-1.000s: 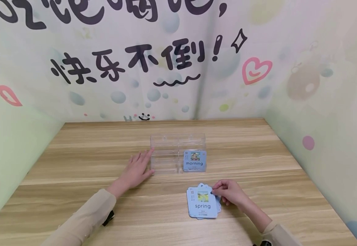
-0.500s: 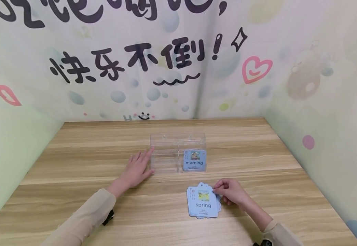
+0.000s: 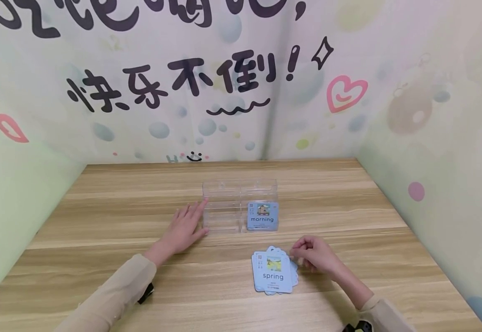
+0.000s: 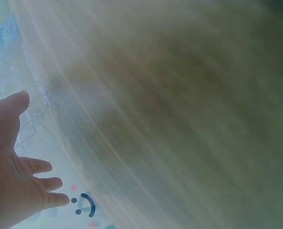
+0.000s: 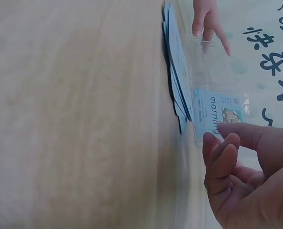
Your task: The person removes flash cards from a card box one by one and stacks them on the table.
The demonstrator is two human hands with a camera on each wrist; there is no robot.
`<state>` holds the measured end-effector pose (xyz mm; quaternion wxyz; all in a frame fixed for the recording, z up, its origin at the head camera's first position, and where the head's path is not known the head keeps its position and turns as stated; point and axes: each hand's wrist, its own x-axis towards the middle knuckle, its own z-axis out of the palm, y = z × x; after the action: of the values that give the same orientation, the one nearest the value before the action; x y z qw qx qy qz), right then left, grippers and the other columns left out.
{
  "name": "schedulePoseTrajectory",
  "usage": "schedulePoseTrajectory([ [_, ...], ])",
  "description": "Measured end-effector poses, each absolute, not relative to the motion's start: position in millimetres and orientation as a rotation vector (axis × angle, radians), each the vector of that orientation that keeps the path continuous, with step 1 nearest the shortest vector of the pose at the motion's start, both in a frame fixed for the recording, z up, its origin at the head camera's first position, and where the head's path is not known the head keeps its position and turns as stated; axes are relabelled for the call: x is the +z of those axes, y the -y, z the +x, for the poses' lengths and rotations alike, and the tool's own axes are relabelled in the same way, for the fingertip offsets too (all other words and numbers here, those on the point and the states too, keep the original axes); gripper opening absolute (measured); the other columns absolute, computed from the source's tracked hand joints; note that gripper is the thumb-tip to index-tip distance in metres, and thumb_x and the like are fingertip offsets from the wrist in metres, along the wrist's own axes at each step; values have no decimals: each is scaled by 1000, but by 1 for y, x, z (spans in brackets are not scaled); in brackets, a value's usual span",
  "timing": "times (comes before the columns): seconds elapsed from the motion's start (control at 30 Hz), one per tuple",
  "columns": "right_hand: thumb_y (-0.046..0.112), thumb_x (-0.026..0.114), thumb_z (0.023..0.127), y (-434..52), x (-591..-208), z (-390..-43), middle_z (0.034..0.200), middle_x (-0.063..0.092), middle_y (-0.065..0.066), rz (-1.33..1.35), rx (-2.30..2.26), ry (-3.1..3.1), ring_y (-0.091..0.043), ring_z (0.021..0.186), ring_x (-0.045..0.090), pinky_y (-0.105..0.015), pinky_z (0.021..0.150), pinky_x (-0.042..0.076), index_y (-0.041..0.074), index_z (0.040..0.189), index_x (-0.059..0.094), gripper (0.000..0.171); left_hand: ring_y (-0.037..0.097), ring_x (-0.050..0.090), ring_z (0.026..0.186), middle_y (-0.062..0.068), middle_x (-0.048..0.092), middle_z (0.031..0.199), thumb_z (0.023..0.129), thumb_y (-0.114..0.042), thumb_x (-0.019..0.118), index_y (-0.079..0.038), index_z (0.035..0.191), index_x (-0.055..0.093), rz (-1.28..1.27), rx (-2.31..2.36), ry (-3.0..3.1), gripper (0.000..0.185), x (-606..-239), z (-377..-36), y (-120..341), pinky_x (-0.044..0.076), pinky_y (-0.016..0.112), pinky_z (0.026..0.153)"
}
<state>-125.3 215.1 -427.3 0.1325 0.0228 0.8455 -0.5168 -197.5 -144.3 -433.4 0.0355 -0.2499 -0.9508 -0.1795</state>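
My left hand (image 3: 181, 230) rests with fingers spread at the left side of a clear plastic card rack (image 3: 224, 216); in the left wrist view the hand (image 4: 13, 167) overlaps the rack. A blue card printed "morning" (image 3: 262, 216) stands in the rack's lower right pocket. On the table in front lies a fanned stack of blue cards (image 3: 273, 276), "spring" on top. Just right of the stack's upper corner is my right hand (image 3: 315, 256). In the right wrist view this hand (image 5: 248, 171) has loosely bent fingers with nothing between them, and the stack's edges (image 5: 176, 67) show beside it.
The wood-grain table (image 3: 141, 184) reaches back to a printed backdrop (image 3: 182, 133) with large lettering. Side walls (image 3: 431, 152) of the same cloth flank it. The rack stands behind the card stack, towards the backdrop.
The right hand has let go of the "spring" card's upper right corner and drawn slightly up and right, off the stack. The left hand and the rack stay put.
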Motion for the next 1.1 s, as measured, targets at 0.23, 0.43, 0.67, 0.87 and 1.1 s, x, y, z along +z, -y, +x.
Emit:
schedulePoseTrajectory([
  [0.23, 11, 66, 81, -215, -417, -131, 67, 53, -5, 12, -1517, -2478, -10, 48, 42, -18, 39, 34, -3, 90, 59, 18, 49, 24, 127, 26, 28, 142, 89, -38, 54, -19, 147, 3, -769, -554, 2919, 79, -432, -197, 144, 16, 64, 102],
  [0.43, 8, 64, 82, -210, -409, -137, 65, 53, -8, -29, -1537, -2510, -10, 47, 41, -18, 39, 34, -4, 90, 60, 15, 49, 24, 127, 26, 28, 142, 89, -37, 55, -18, 147, 4, -778, -568, 2914, 79, -432, -197, 144, 18, 62, 102],
  [0.67, 10, 65, 82, -200, -401, -147, 71, 56, -12, -38, -1560, -2523, -12, 50, 43, -19, 39, 34, -2, 91, 61, 15, 49, 24, 127, 26, 27, 142, 90, -36, 55, -18, 147, 3, -779, -581, 2925, 80, -432, -197, 143, 19, 61, 103],
  [0.87, 10, 63, 84, -191, -394, -161, 76, 59, -15, -53, -1609, -2568, -13, 51, 44, -23, 41, 39, -3, 93, 60, 16, 48, 24, 128, 26, 28, 142, 89, -37, 55, -19, 147, 3, -771, -576, 2924, 80, -433, -198, 144, 19, 62, 102],
  [1.1, 10, 61, 85, -184, -393, -178, 80, 58, -15, -65, -1699, -2590, -14, 53, 45, -22, 43, 39, -2, 94, 61, 15, 47, 24, 128, 24, 27, 143, 89, -38, 55, -21, 147, 1, -768, -576, 2925, 80, -434, -198, 144, 18, 63, 102],
])
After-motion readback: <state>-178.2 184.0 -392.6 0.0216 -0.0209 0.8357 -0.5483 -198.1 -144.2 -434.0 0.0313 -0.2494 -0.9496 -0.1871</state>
